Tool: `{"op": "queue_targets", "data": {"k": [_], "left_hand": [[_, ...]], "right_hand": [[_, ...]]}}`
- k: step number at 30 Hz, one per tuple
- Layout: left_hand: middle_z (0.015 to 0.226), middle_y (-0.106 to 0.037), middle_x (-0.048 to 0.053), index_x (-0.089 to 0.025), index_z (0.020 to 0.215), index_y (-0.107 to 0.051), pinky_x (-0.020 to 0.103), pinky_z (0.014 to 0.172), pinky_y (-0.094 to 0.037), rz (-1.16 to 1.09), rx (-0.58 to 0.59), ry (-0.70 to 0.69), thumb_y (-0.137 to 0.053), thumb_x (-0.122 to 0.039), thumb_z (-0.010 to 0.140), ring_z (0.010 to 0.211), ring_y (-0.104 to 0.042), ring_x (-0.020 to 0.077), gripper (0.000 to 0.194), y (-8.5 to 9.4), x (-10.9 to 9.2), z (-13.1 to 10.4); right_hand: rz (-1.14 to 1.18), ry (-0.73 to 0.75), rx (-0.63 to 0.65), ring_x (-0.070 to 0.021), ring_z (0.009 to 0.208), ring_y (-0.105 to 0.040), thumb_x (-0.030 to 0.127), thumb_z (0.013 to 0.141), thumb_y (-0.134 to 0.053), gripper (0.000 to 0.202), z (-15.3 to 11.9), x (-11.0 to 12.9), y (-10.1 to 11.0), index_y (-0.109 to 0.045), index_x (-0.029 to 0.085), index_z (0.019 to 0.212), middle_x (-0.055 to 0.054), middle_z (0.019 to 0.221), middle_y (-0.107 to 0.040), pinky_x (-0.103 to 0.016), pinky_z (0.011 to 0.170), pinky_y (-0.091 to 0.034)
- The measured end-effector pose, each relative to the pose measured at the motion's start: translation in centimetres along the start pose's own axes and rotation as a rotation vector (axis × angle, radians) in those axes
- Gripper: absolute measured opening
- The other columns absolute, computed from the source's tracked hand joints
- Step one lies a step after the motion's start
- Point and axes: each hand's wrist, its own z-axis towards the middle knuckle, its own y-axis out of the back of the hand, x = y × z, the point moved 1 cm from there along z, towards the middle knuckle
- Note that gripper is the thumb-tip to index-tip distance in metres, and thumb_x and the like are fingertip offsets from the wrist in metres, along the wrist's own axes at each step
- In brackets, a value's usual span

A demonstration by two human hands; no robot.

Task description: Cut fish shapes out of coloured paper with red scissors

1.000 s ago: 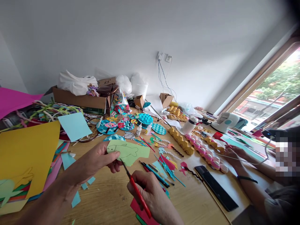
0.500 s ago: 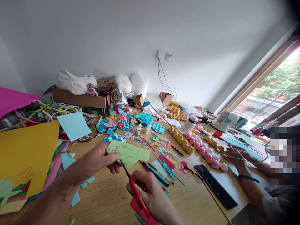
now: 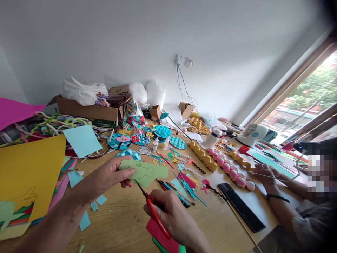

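A piece of light green paper with a fish outline drawn on it is pinched in my left hand, thumb on top. My right hand grips red-handled scissors, the fingers wrapped around the handles. The dark scissor blades point up and left, their tips at the lower edge of the green paper beside my left fingers. Whether the blades are in the paper I cannot tell. Below my right hand lie red and green paper sheets. Several pens rest just beyond it.
Left lie a yellow sheet, a light blue sheet and blue scraps. Beyond my hands are two glue bottles and blue decorated discs. Right are egg-carton strips, a black phone and another person's hands.
The green paper has tilted flatter in my left hand, its fish head now more covered by the thumb. My right hand with the scissors has shifted slightly right.
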Motion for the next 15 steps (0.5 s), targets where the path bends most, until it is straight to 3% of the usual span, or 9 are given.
{"op": "queue_targets", "data": {"k": [5,9,12,15], "left_hand": [[0.068,-0.058,-0.004,-0.021,0.074,-0.064,0.021,0.055,-0.042,-0.011,-0.017,-0.005,-0.062,-0.033,0.081,0.06,-0.049,0.0112,0.014,0.0,-0.3,0.1],[0.069,-0.056,-0.005,-0.022,0.075,-0.064,0.02,0.056,-0.042,-0.075,-0.051,-0.012,-0.064,-0.032,0.079,0.061,-0.048,0.0109,0.01,-0.3,-0.3,0.1],[0.07,-0.058,-0.006,-0.022,0.08,-0.065,0.021,0.056,-0.042,-0.122,-0.055,-0.01,-0.064,-0.032,0.079,0.06,-0.049,0.0106,0.009,-0.6,-0.3,0.2],[0.073,-0.061,-0.004,-0.021,0.084,-0.064,0.022,0.058,-0.043,-0.149,-0.061,0.0,-0.066,-0.031,0.078,0.064,-0.051,0.0118,0.011,-0.9,-0.3,0.2]], "right_hand": [[-0.017,0.012,-0.003,-0.0082,0.053,-0.03,0.026,0.088,-0.057,0.032,0.1,-0.1,0.1,-0.042,0.018,0.061,0.006,0.055,-0.038,-0.022,0.047,-0.023],[0.191,-0.028,0.024,-0.0079,0.051,-0.035,0.03,0.089,-0.054,0.029,0.3,-0.7,-0.6,-0.045,0.018,0.064,0.005,0.056,-0.042,-0.02,0.046,-0.025],[0.43,-0.092,0.043,-0.0071,0.045,-0.04,0.046,0.087,-0.056,0.036,0.5,-1.2,-1.5,-0.047,0.019,0.067,0.005,0.053,-0.044,-0.019,0.042,-0.027],[0.657,-0.114,0.045,-0.0059,0.039,-0.038,0.069,0.074,-0.061,0.052,0.6,-1.4,-2.3,-0.048,0.019,0.066,0.006,0.049,-0.044,-0.018,0.039,-0.026]]}}
